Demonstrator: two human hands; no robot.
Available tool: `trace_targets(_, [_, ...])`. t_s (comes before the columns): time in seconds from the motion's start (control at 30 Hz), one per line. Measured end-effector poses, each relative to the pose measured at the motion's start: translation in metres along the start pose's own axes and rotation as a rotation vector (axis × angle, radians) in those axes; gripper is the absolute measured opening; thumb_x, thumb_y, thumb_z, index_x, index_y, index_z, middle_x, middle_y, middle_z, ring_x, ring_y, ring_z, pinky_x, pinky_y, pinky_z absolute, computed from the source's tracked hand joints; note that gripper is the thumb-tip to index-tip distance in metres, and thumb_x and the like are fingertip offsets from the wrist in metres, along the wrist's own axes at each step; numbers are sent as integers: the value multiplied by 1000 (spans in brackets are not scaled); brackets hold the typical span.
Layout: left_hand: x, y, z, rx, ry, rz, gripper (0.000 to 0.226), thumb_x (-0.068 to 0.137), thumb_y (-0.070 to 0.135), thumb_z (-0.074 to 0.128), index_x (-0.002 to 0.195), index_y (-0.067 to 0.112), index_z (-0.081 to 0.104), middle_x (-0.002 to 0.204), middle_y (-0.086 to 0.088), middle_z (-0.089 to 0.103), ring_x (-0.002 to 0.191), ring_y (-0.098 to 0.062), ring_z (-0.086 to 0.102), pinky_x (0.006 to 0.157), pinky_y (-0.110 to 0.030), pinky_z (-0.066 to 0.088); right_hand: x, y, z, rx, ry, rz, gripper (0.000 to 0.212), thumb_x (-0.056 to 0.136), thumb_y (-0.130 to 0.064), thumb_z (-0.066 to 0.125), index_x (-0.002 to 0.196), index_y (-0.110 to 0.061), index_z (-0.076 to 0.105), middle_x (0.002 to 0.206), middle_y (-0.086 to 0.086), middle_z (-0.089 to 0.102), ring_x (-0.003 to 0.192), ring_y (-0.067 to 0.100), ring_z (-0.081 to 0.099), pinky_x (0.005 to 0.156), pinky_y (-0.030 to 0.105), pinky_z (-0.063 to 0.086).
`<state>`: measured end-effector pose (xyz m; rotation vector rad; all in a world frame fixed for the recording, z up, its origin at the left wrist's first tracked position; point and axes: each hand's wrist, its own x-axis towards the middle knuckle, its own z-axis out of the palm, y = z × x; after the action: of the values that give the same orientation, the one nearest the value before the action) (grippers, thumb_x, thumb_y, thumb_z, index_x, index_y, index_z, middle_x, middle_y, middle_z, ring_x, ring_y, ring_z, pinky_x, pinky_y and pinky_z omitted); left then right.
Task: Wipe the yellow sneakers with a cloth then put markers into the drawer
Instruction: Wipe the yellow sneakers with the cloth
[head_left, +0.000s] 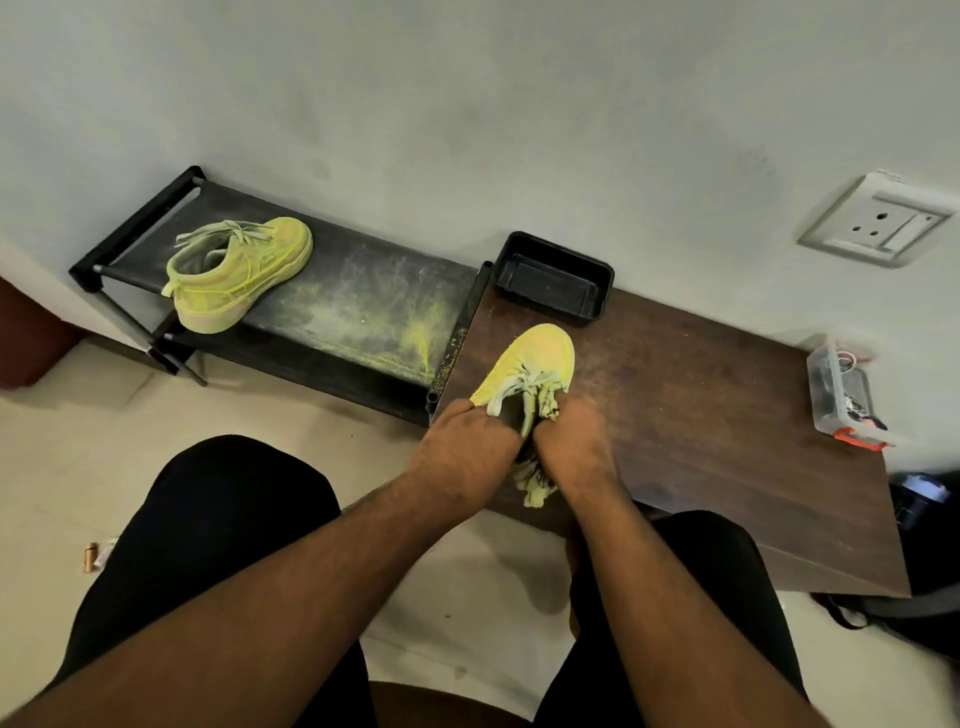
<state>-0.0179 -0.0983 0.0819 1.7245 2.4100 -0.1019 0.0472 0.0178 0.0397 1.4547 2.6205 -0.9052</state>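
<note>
Yellow sneaker (535, 364) on the brown tabletop (701, 415), toe pointing far. Left hand (462, 447) grips its near collar, fingers curled on it. Right hand (571, 447) holds a yellow-stained cloth (535, 480) bunched against the shoe's right side, fingers wrapped round it. Second sneaker (239, 273) sits well apart on the dusty black rack (363, 312), far left. Wiping step under way, first shoe. Next likely: work cloth toward toe, then swap shoes. No markers or drawer seen.
</note>
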Motion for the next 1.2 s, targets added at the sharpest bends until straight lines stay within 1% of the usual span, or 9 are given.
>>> trace_targets(0.2, [4, 1, 2, 41, -63, 16, 30, 85, 8, 56, 114, 14, 60, 102, -6, 66, 95, -25, 60, 94, -37, 38, 36, -17, -20, -234, 60, -62, 39, 88, -6, 44, 127, -9, 51, 122, 14, 42, 101, 32, 55, 85, 39, 49])
trace_targets(0.4, [2, 9, -3, 29, -85, -29, 32, 89, 5, 51, 120, 9, 57, 116, -12, 61, 107, -29, 56, 92, -37, 41, 8, 8, -30, -415, -165, -223, 54, 86, -3, 52, 139, -12, 44, 126, 14, 43, 111, 31, 52, 94, 39, 47])
trace_targets(0.53, [2, 13, -3, 51, -102, -44, 34, 93, 6, 49, 126, 6, 55, 125, -14, 57, 109, -29, 55, 90, -36, 44, 25, 12, -35, -523, -82, -314, 63, 88, -2, 49, 147, -15, 32, 131, 13, 41, 117, 30, 46, 97, 40, 46])
trace_targets(0.67, [1, 13, -4, 20, -89, -32, 30, 94, 7, 49, 122, 5, 57, 116, -14, 62, 107, -29, 55, 92, -37, 44, 63, 4, -47, -630, -72, -380, 65, 87, -1, 48, 149, -15, 30, 130, 12, 39, 115, 31, 45, 98, 42, 46])
trace_targets(0.77, [-4, 11, 3, 46, -61, -13, 32, 93, 6, 47, 125, 4, 54, 121, -16, 60, 113, -30, 52, 105, -39, 35, 68, 5, -56, -667, -198, -493, 63, 88, -2, 49, 147, -17, 33, 132, 10, 40, 117, 30, 45, 99, 39, 42])
trace_targets(0.9, [-18, 10, 16, 22, -12, -10, 60, 100, 17, 35, 151, 0, 8, 158, -24, 6, 146, -35, 7, 118, -45, 2, 73, 16, -70, -769, -296, -601, 72, 84, -2, 54, 149, -23, 32, 131, 6, 43, 118, 26, 45, 95, 34, 40])
trace_targets(1.0, [-35, 7, 28, -49, 40, -39, 80, 100, 40, 32, 146, 7, -24, 156, -13, -27, 144, -27, -23, 114, -44, -15, 81, 17, -74, -787, -293, -568, 74, 82, 0, 54, 148, -26, 32, 133, 6, 43, 120, 27, 43, 96, 37, 41])
trace_targets(1.1, [-42, 6, 37, -69, 11, -69, 106, 89, 64, 41, 140, 13, -37, 148, -6, -43, 139, -22, -34, 111, -44, -21, 80, 5, -68, -659, -211, -669, 73, 80, 1, 54, 146, -23, 36, 135, 3, 46, 120, 27, 45, 97, 39, 43])
trace_targets(1.2, [-39, 10, 38, -99, 7, -98, 115, 83, 71, 44, 140, 13, -37, 147, -8, -44, 140, -24, -33, 113, -43, -20, 74, -7, -60, -705, -188, -935, 60, 88, -7, 57, 143, -25, 43, 143, -3, 45, 118, 25, 44, 96, 39, 43])
